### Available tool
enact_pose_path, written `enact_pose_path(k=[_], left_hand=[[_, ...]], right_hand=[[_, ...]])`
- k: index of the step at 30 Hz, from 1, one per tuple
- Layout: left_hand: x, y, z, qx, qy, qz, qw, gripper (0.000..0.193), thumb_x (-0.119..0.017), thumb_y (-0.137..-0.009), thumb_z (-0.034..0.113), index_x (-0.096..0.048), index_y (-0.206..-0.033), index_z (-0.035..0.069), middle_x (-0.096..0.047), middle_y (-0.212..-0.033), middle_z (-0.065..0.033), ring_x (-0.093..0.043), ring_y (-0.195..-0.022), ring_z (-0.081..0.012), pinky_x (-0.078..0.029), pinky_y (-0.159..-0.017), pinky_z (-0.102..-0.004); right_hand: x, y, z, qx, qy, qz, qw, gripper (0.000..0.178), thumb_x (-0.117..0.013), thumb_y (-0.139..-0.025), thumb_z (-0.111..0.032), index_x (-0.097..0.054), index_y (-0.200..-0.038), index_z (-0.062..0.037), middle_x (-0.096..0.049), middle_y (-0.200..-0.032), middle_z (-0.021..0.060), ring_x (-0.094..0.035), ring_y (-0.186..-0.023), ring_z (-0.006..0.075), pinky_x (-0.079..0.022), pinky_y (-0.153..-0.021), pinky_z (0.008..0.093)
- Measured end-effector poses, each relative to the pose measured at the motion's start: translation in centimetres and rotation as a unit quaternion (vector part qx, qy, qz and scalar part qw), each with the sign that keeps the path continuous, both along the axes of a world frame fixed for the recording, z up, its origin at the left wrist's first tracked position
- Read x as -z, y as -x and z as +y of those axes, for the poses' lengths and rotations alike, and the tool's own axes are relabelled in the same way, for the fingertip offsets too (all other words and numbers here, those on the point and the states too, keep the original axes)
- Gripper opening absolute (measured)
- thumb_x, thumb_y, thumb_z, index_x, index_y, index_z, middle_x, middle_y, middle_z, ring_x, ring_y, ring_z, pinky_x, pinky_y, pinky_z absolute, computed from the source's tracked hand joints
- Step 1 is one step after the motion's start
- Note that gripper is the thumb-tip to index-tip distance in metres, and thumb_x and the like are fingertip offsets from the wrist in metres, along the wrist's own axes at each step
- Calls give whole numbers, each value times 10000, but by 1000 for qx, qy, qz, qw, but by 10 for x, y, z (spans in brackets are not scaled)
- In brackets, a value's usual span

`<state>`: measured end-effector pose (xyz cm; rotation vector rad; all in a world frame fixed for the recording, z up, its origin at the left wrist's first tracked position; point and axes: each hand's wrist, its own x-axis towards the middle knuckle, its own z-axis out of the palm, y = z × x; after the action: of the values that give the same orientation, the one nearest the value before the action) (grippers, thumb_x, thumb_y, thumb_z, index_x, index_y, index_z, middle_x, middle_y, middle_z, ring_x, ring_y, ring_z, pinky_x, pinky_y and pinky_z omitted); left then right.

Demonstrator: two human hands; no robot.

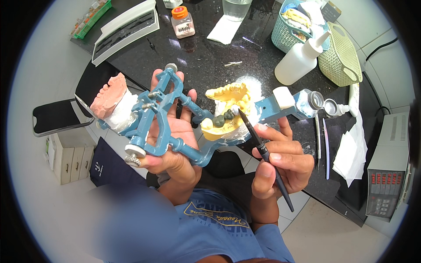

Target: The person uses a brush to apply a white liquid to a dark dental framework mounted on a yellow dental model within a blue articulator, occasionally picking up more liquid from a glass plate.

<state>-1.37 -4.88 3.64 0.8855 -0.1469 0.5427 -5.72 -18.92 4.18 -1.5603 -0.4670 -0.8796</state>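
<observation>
My left hand (pixel 177 173) is closed around a blue dental articulator (pixel 189 153), held open above my lap at the table's near edge. On its left side a pink dental cast (pixel 108 97) sits in white plaster. A yellow dental cast (pixel 226 131) is fixed to the other side, with dark green-grey tooth pieces (pixel 219 121) and one whitish tooth (pixel 235 109) in its row. In my right hand (pixel 287 160) is a slim black brush (pixel 264 151), pinched between thumb and fingers. Its pointed tip is at the whitish tooth; whether it touches cannot be told.
An orange-capped jar (pixel 183 23), a glass of clear liquid (pixel 236 8) and a white squeeze bottle (pixel 296 65) stand on the dark tabletop (pixel 193 57). Two baskets (pixel 340 57) are at the back right. An uncapped small bottle (pixel 308 104), tissues (pixel 351 153) and a control unit (pixel 386 175) lie rightward.
</observation>
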Motion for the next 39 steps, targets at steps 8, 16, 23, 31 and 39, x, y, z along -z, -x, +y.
enact_pose_path(k=[8,16,23,31,39], left_hand=[[-2,0,0,-8,-11,5,1000,1143,-550,-637,808,-196,-1465,103,-239,-1458,-293,-297,-1309,-503,-366,-1036,-555],[0,0,0,-13,-11,-1,1000,1138,-541,-637,814,-212,-1462,102,-251,-1456,-285,-316,-1304,-491,-380,-1028,-548],[-3,-1,-3,-34,23,49,998,1220,-602,-524,853,-305,-1411,70,-279,-1468,-237,-329,-1307,-463,-361,-1000,-569],[-8,-1,-5,-48,18,63,997,1216,-605,-513,854,-325,-1393,64,-289,-1462,-236,-336,-1299,-471,-365,-997,-578],[-3,-2,-2,-35,28,46,998,1185,-590,-530,851,-340,-1386,70,-296,-1462,-226,-339,-1302,-462,-366,-1005,-572]], right_hand=[[1,1,0,0,-18,2,1000,255,-646,-793,-64,-494,-996,-84,-656,-783,83,-675,-966,303,-318,-1079,496],[-4,2,1,40,53,34,997,246,-603,-885,-233,-416,-947,-87,-596,-727,89,-671,-916,311,-340,-1048,549],[2,0,2,30,-6,-10,999,245,-666,-788,-76,-515,-981,-75,-660,-790,96,-672,-957,338,-357,-1050,502],[1,-3,5,44,12,-20,999,217,-655,-785,-72,-528,-961,-71,-663,-747,86,-677,-949,333,-368,-1038,510],[1,-2,6,56,12,-21,998,223,-666,-774,-77,-532,-953,-70,-664,-755,91,-682,-935,331,-377,-1030,512]])
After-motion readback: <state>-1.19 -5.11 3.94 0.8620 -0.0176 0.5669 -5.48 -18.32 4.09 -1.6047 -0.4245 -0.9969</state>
